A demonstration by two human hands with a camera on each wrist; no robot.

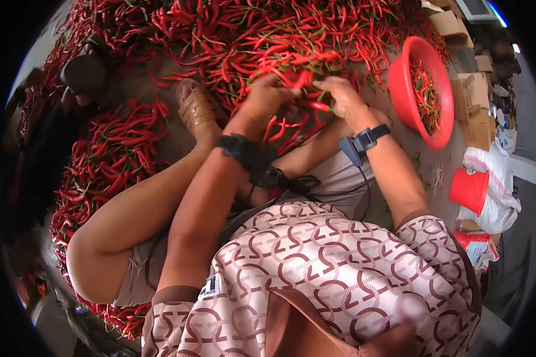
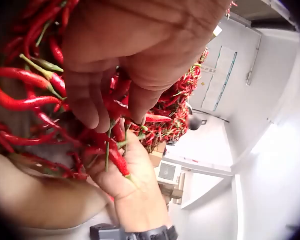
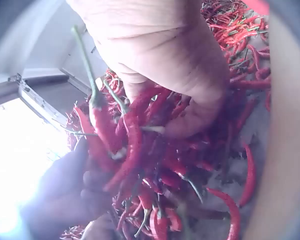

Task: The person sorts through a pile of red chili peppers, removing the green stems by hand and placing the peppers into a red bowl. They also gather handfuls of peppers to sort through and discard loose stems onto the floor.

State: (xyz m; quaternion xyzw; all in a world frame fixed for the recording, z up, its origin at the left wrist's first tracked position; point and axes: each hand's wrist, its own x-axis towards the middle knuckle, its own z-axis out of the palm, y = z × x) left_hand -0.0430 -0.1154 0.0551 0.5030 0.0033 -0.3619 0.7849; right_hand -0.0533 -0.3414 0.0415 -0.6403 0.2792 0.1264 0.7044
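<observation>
A bunch of red chili peppers (image 3: 132, 145) with green stems is gathered between the two hands, low over the person's lap. The left hand (image 1: 268, 101) grips some of it from above, its fingers and thumb bent around the peppers. Facing it, the right hand (image 1: 344, 98) holds more of the bunch; in the left wrist view a chili pepper (image 2: 119, 161) lies across its palm. Several stems stick out past the fingers in the right wrist view. Part of the fingers is hidden among the peppers. Just beyond both hands rises a large heap of chili peppers (image 1: 238, 35).
A red basin (image 1: 399, 83) holding chili peppers stands at the right. Behind it are cardboard boxes (image 1: 475, 110), a small red bucket (image 1: 469, 190) and a white sack (image 1: 500, 205). More peppers (image 1: 122, 143) lie left of the sandaled foot (image 1: 198, 110). Dark cords (image 1: 298, 181) cross the lap.
</observation>
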